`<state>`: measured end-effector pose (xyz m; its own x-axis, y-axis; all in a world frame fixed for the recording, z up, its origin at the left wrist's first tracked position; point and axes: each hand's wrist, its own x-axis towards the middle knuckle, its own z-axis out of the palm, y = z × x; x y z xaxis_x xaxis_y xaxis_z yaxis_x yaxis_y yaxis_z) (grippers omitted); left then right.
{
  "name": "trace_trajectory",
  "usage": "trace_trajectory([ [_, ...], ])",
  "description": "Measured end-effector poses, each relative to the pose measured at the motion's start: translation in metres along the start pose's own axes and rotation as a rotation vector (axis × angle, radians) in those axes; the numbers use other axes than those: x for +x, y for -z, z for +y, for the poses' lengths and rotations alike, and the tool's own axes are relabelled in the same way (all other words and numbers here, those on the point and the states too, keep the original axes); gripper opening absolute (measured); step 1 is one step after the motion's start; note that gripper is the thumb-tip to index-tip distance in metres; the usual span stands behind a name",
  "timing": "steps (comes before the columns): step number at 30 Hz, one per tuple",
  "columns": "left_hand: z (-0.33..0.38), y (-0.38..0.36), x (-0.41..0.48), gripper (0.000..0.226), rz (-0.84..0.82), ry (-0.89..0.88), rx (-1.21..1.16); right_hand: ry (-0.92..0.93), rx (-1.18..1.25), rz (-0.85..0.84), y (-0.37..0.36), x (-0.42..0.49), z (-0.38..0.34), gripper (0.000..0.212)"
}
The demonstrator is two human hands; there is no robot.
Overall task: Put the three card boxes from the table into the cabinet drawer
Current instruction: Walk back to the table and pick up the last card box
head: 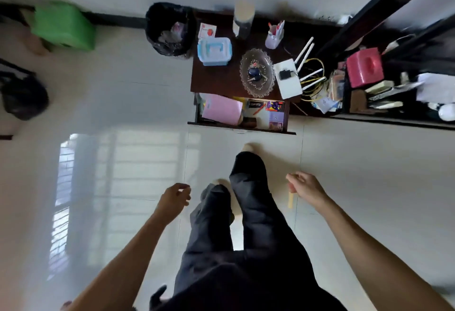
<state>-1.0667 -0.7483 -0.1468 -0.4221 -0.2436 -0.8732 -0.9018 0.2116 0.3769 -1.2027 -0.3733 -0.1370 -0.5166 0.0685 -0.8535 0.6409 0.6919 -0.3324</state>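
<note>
The dark cabinet stands against the wall ahead with its drawer pulled open. At the drawer's right end lie a purple card box, a colourful card box and a dark box with white lettering. A pink pack fills the drawer's left part. My left hand hangs low over the floor, fingers loosely curved and apart, holding nothing. My right hand is curled into a loose fist with nothing seen in it. Both hands are well short of the drawer.
On the cabinet top sit a blue-white plastic case, a glass dish, a white router and a pen cup. A black bin stands left of the cabinet. A green stool is far left, a cluttered shelf with a pink box right.
</note>
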Motion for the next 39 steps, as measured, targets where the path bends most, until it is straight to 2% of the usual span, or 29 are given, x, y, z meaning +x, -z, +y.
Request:
trace_trajectory([
  [4,-0.038,0.022,-0.09,0.026,0.043,0.045,-0.033,0.057,-0.153,-0.037,0.017,-0.074,-0.004,0.014],
  [8,-0.076,0.027,-0.144,0.026,0.158,0.119,-0.155,0.075,-0.297,-0.037,0.043,-0.101,-0.012,0.011],
  [13,-0.117,-0.002,-0.2,0.026,0.322,0.252,-0.431,0.085,-0.49,-0.068,0.064,-0.085,-0.034,0.018],
  [17,-0.137,-0.057,-0.247,0.024,0.442,0.32,-0.731,0.166,-0.717,-0.159,0.049,-0.068,-0.068,0.02],
  [23,-0.154,-0.186,-0.313,0.021,0.632,0.47,-1.175,0.464,-1.137,-0.391,-0.043,-0.078,-0.131,0.019],
  [28,-0.157,-0.318,-0.355,0.023,0.712,0.71,-1.57,0.673,-1.406,-0.588,-0.138,-0.122,-0.133,0.021],
  [31,-0.152,-0.392,-0.379,0.022,0.748,0.837,-1.798,0.804,-1.549,-0.688,-0.191,-0.166,-0.112,0.022],
  [35,-0.142,-0.468,-0.406,0.015,0.697,0.906,-2.03,0.908,-1.62,-0.791,-0.253,-0.229,-0.057,0.02],
  [37,-0.146,-0.495,-0.422,0.009,0.678,0.928,-2.084,0.93,-1.638,-0.825,-0.278,-0.255,-0.025,0.019],
  [39,-0.158,-0.517,-0.441,0.012,0.68,0.952,-2.104,0.932,-1.665,-0.844,-0.295,-0.278,0.008,0.019],
])
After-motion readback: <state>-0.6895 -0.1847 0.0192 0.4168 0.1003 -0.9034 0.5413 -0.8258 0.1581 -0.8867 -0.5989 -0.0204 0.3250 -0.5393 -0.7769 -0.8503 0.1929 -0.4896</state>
